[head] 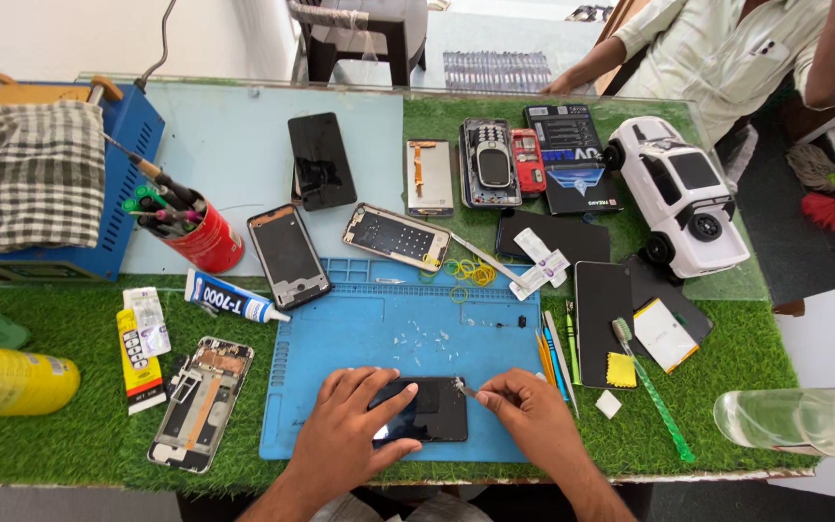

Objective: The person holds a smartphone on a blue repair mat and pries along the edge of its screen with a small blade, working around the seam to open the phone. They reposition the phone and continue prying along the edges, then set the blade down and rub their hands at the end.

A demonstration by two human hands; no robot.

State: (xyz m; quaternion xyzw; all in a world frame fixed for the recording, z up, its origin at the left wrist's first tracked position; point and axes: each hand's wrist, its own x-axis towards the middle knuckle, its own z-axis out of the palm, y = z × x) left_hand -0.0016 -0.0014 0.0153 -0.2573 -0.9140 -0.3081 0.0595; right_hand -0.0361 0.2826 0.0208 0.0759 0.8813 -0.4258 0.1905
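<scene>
While the left hand lies flat with fingers spread on the dark phone, pinning it down, the right hand pinches a thin metal tool whose tip touches the phone's upper right corner. Phone sits at the near edge of the blue work mat. Left of the mat: an opened phone frame and a glue tube. Right of the mat: a green toothbrush. Beyond the mat: a white toy car.
</scene>
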